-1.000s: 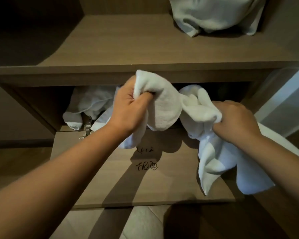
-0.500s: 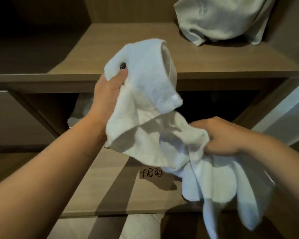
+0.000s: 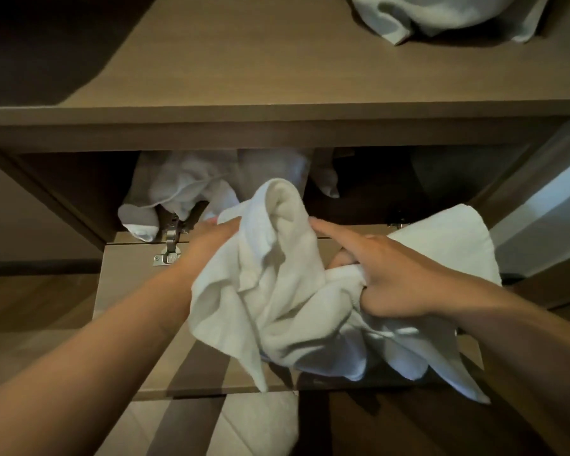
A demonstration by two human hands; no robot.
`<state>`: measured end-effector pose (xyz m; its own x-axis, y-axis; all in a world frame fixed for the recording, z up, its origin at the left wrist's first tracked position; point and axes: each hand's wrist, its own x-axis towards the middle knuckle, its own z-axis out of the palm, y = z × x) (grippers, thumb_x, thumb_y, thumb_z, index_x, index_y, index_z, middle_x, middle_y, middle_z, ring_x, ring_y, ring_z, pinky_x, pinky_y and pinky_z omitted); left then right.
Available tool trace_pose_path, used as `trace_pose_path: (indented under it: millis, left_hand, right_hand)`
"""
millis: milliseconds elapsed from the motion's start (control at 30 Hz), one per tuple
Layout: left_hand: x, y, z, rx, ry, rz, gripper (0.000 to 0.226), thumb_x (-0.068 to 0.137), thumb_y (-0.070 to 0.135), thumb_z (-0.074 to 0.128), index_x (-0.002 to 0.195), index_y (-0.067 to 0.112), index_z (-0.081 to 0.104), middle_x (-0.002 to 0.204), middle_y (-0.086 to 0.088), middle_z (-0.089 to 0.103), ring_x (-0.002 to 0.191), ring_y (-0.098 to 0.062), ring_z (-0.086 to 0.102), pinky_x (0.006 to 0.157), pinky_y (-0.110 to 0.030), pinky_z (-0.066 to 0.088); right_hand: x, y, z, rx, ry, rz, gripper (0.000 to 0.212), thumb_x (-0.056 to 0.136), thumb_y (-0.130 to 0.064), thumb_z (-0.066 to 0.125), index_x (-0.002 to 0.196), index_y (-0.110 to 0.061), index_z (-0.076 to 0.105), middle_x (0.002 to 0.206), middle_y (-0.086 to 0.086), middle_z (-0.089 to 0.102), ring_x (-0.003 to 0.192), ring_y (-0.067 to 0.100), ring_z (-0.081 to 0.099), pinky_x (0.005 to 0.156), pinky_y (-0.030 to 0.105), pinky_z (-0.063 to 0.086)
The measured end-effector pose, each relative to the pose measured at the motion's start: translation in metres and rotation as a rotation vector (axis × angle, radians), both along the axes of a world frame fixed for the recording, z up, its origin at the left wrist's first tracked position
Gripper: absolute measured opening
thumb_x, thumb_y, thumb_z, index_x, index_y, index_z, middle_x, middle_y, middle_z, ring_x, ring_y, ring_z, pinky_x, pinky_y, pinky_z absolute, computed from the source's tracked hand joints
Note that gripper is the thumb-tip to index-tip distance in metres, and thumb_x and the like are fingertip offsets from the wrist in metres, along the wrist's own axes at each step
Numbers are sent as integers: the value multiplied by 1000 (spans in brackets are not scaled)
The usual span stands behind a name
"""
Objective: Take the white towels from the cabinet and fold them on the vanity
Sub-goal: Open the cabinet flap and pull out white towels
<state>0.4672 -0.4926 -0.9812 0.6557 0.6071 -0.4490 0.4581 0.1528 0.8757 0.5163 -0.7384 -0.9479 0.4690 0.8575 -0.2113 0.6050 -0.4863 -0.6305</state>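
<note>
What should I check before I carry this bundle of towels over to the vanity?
1. Left hand has hold of the towel bundle: cannot tell, cloth covers its fingers.
2. Right hand gripping the bundle: ok, though the index finger points straight out.
3. Bundle free of the cabinet door: not ok, its lower folds hang down to the door.
4. All towels out: not ok, more white towels lie in the lower compartment.
5. Upper shelf: not ok, a pale cloth sits there.

Head view, downward, close over cabinet (image 3: 277, 126)
</note>
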Motion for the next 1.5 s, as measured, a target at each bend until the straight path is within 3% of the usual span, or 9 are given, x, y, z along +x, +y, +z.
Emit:
trace_pose_path:
  millis: [100,233,300,400,667,867,1033,1267,1500]
  left_hand:
    - [-10,-2,-6,77,-21,-189,43,91,8,67,126,24,49,119,-1,59,101,-17,59,85,-17,46]
    - [-14,1,6,94,33,-546,14,100,12,52,99,14,65,94,-10,66,82,-10,65,83,-22,47]
    - [-9,2,12,100,96,-696,34,96,44,52,86,19,72,91,-3,70,89,-16,65,86,-29,46]
    - [-1,-3,7,263,101,-965,56,69,73,64,111,36,67,108,10,72,103,-13,67,93,-38,52]
    - [1,-24,-54,823,247,-824,106,60,66,68,151,36,24,156,1,22,125,-32,49,99,-38,43]
    - [-24,-36,-45,703,106,-601,88,72,37,80,149,23,41,151,-10,34,127,-34,49,97,-33,43]
    - [-57,-40,26,455,172,-398,86,63,39,68,145,34,44,145,0,40,120,-13,48,92,-19,34]
    - [-80,-43,156,367,124,-235,76,63,28,74,136,25,53,135,-1,53,121,-17,54,99,-40,49]
    - [-109,-45,301,331,47,-204,57,70,31,76,123,17,60,115,-8,65,106,-28,63,84,-51,55]
  right_hand:
    - [-1,6,-7,53,-3,-48,104,73,-8,75,146,-51,14,92,-19,64,89,2,62,73,24,55]
    - [3,14,-20,57,4,-184,94,71,-6,76,132,-55,24,88,-20,63,89,1,60,77,29,56]
    - [10,17,-27,99,-14,-258,89,69,-6,76,127,-54,28,87,-20,63,89,0,59,77,28,55]
    - [24,19,-42,119,-42,-309,83,67,-7,77,123,-49,33,86,-18,63,86,0,60,73,27,53]
    - [43,17,-98,-275,-370,-213,39,79,-50,58,117,-43,55,109,-8,65,90,15,56,75,28,37]
    - [11,2,-77,-360,-229,-318,34,79,-42,64,112,-31,64,102,-3,69,94,22,64,75,29,47]
    - [-23,-14,-3,-280,-3,-374,24,72,-24,71,95,-23,70,89,-2,66,83,22,63,70,32,47]
    - [-50,-18,121,-223,26,-513,29,70,-16,75,99,-17,70,90,-1,60,80,19,58,67,29,44]
    - [-52,-11,268,-143,28,-553,31,72,-6,70,101,-15,73,97,1,66,88,18,60,69,21,45]
